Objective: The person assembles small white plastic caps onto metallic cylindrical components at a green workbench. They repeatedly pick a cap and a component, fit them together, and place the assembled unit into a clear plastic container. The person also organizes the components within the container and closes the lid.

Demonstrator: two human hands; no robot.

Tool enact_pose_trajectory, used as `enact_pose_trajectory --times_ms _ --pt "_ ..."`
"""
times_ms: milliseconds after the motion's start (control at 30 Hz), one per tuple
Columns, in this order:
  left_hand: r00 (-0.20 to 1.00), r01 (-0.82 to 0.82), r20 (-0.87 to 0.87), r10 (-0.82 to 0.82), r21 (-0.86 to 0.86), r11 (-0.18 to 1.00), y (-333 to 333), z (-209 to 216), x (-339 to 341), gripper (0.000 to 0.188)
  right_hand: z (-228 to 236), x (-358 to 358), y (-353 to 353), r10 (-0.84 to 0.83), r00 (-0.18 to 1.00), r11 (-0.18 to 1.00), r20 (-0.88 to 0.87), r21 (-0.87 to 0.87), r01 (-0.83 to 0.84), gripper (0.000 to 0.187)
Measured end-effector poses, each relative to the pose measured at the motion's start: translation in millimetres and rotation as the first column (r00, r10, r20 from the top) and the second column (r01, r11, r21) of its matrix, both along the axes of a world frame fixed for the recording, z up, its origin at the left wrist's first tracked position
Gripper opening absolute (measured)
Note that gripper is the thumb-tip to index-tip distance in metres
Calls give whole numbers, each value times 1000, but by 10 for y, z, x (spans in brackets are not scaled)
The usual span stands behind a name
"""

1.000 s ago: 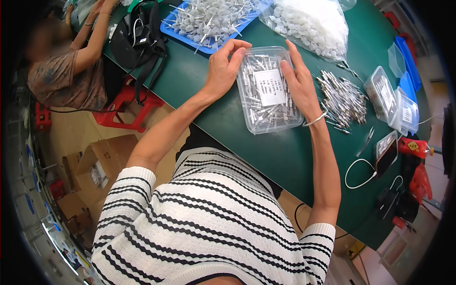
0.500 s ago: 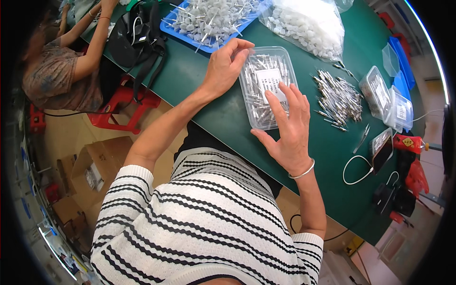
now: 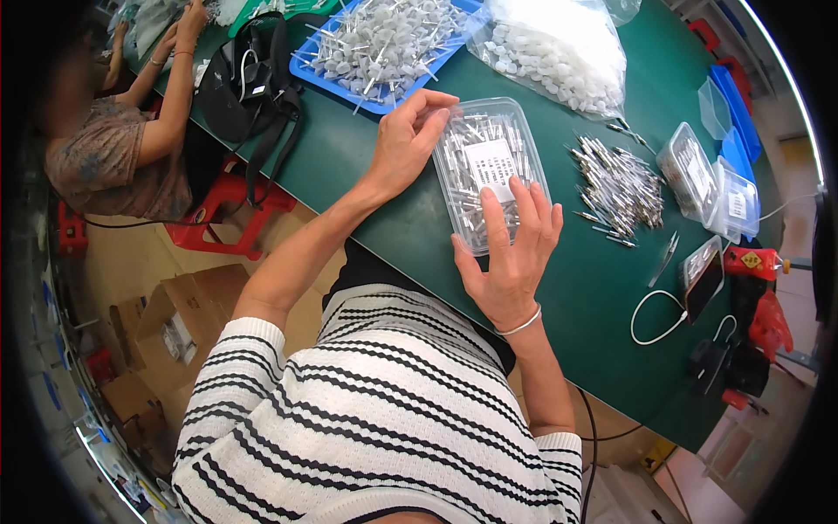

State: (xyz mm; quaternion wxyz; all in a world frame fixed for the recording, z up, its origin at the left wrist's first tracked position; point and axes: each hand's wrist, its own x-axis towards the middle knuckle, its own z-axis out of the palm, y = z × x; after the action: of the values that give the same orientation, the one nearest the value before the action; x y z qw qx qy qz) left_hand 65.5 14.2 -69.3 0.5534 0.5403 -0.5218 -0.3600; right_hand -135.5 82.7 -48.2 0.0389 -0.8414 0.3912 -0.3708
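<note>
A clear plastic box (image 3: 444,179) full of slim metal-and-clear pieces lies in front of me, with a white printed label (image 3: 491,166) on top. At its far left corner my left hand (image 3: 408,144) is closed, thumb and curled fingers on the rim; the exact grip is partly hidden. My right hand (image 3: 513,253) is open over the box's near end. Its fingers are spread below the label, and the thumb is at the near left corner. To the right of the box lies a loose pile of similar slim metal pieces (image 3: 618,188).
A blue tray (image 3: 301,72) of white-capped pieces and a bag of white caps (image 3: 559,65) stand behind. At right are more clear boxes (image 3: 690,170), a phone (image 3: 703,284) with a white cable and a red-labelled bottle (image 3: 752,262). A black bag (image 3: 249,79) and a co-worker (image 3: 122,157) are at left.
My right hand has shifted left and toward me along the box, its fingers lower against the label. The left hand keeps its place at the box corner. The whole view has shifted slightly.
</note>
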Motion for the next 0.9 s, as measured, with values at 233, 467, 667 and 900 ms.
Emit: enact_pose_trajectory --times_ms 233,467,667,900 --pt "993 30 -116 -32 -18 999 33 7 -28 21 -55 -9 73 -52 998 995 -34 79 54 76" --pt "999 -24 21 25 -54 998 75 85 -136 24 388 -100 -129 -51 986 952 -157 290 96 101" --pt "986 66 -150 -68 -20 998 129 148 -111 38 526 -109 -246 -18 994 937 -112 344 56 86" --pt "991 108 97 -97 -121 987 197 177 -222 48 633 -250 -338 37 997 928 69 368 -59 57"
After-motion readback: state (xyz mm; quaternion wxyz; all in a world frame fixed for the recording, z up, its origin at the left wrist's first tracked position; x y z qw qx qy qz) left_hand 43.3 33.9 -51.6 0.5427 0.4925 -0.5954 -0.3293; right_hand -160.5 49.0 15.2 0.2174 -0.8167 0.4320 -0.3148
